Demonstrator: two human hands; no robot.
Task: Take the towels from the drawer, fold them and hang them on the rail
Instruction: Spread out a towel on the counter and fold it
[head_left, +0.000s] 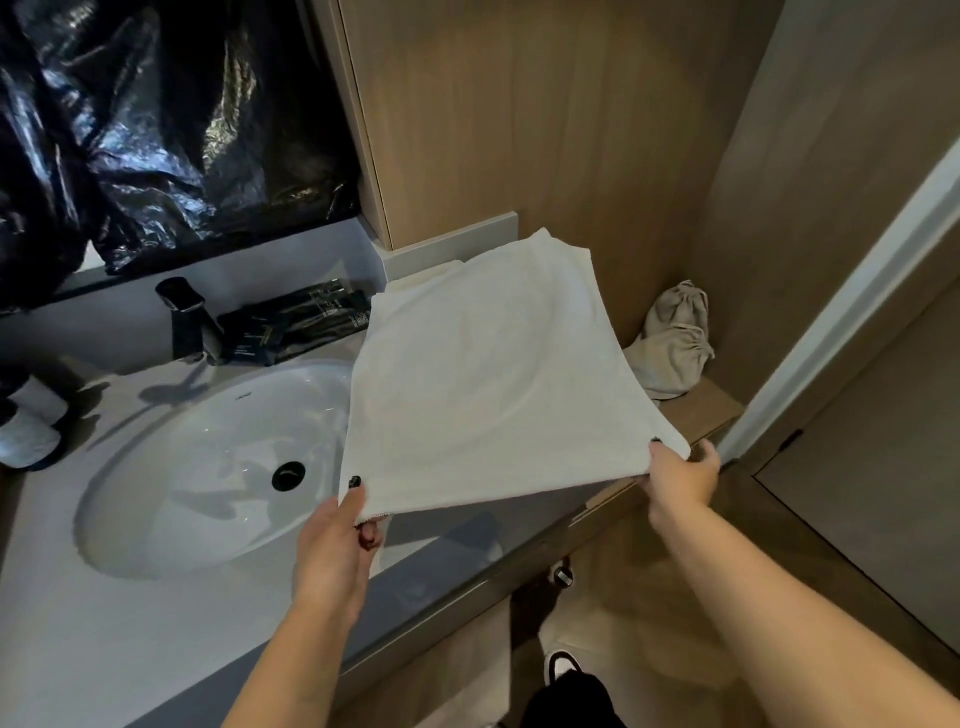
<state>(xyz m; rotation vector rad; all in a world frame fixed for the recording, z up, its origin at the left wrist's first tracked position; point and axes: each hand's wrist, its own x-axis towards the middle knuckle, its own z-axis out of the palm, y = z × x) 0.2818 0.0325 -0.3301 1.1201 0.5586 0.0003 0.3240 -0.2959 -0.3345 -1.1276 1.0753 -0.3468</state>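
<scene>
The white terry-cloth towel (483, 374) looks soft and matt, with a fine nap and a stitched hem along its near edge. The oval white ceramic basin (208, 467) is smooth and glossy, catching reflections, and its round black drain plug (289, 475) has a dull sheen. The pale grey countertop (104, 639) is smooth and satin. The dark metal tap (188, 317) is polished and reflective. The crinkled black plastic sheet (156, 119) is shiny and heavily creased. The brown wood-grain wall panel (545, 130) is matt. The beige drawstring cloth bag (672, 340) is coarse-woven and wrinkled.
</scene>
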